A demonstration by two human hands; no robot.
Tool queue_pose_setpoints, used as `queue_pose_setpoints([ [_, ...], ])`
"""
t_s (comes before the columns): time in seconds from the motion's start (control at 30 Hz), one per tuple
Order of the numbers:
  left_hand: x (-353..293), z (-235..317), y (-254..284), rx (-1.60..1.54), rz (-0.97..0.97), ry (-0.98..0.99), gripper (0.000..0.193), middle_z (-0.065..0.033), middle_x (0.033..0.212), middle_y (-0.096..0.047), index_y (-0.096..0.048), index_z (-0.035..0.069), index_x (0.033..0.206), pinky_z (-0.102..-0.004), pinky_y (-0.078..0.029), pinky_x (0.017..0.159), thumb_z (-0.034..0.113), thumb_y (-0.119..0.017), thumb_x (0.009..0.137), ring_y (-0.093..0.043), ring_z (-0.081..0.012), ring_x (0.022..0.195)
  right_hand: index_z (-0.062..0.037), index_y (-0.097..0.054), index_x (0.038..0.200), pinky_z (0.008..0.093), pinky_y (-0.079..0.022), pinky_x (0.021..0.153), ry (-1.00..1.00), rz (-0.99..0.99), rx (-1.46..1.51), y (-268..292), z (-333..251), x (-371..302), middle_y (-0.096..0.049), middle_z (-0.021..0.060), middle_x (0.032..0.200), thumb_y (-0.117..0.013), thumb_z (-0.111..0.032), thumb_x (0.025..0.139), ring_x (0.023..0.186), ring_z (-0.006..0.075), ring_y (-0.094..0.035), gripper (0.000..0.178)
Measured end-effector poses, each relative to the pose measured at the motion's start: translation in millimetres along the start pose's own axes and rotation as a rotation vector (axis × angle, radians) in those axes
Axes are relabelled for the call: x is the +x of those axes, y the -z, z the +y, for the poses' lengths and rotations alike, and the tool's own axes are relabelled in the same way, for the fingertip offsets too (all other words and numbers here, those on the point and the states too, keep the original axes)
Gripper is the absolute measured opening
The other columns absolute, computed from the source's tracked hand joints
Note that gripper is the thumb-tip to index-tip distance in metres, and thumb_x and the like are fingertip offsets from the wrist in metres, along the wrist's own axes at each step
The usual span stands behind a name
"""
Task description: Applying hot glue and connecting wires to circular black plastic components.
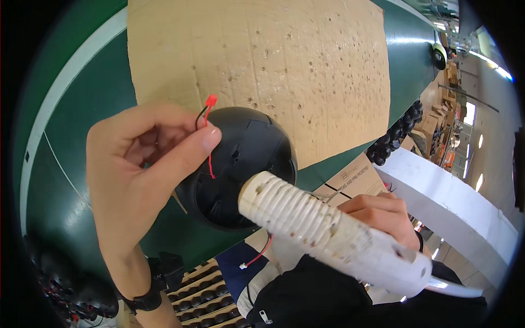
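My left hand (145, 169) is at the left of a round black plastic housing (254, 136). Its thumb and fingers pinch a thin red-and-black wire pair (209, 116), with a red plug (211, 100) sticking up above the fingertips. The red wire runs down to the housing's dark face. A white ribbed tube-shaped handle (328, 229) with brown stains slants across the view and covers part of the housing. Behind that handle, my right hand (383, 216) has curled fingers; what they hold is hidden. Below the housing dangles a second red-and-black lead with a white plug (244, 265).
Spotted brown cardboard (262, 65) covers much of the green table (71, 131). A printed carton (355, 177) stands by the white beam (443, 191) at right. Black round parts are heaped at lower left (82, 290) and beyond the table's right edge (399, 131). Slatted racks (205, 295) hold more below.
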State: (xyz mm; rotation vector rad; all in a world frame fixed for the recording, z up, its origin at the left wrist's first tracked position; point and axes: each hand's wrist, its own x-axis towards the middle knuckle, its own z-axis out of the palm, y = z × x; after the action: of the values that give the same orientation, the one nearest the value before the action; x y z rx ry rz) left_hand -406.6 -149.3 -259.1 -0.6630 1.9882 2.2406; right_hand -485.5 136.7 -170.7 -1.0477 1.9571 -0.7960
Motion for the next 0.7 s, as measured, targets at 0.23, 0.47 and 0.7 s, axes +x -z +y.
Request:
queue_pose_setpoints([
  [0.23,6.4,-1.4,-2.1,-0.065,-0.03,0.03,0.011,0.0005,0.075,-0.06,-0.064,-0.002,0.087,-0.0178,-0.037,0.061,0.007,-0.07,0.084,-0.049,-0.003,0.065,0.0025,-0.061,0.095,0.0276,-0.05,0.049,0.038,-0.057,-0.058,-6.5,-11.9,13.4,-0.063,0.0133,0.092,-0.065,-0.014,0.081,0.071,0.0231,-0.066,0.022],
  [0.47,13.9,-1.7,-4.0,-0.091,-0.063,-0.025,0.014,-0.0009,0.074,-0.062,-0.065,-0.002,0.092,-0.0169,-0.038,0.056,0.01,-0.07,0.084,-0.051,-0.0031,0.062,0.0027,-0.061,0.094,0.0283,-0.05,0.048,0.03,-0.055,-0.138,-9.6,-21.5,14.5,-0.063,0.0135,0.091,-0.067,-0.014,0.08,0.067,0.0225,-0.065,0.023],
  [0.7,11.7,-3.0,-2.4,-0.052,-0.036,-0.047,0.016,0.0014,0.068,-0.06,-0.066,0.0,0.092,-0.0153,-0.03,0.045,0.014,-0.07,0.085,-0.049,0.0,0.056,0.0036,-0.06,0.093,0.0286,-0.049,0.048,0.014,-0.044,-0.192,-9.6,-32.6,13.7,-0.062,0.0136,0.089,-0.068,-0.012,0.078,0.064,0.0219,-0.064,0.023],
])
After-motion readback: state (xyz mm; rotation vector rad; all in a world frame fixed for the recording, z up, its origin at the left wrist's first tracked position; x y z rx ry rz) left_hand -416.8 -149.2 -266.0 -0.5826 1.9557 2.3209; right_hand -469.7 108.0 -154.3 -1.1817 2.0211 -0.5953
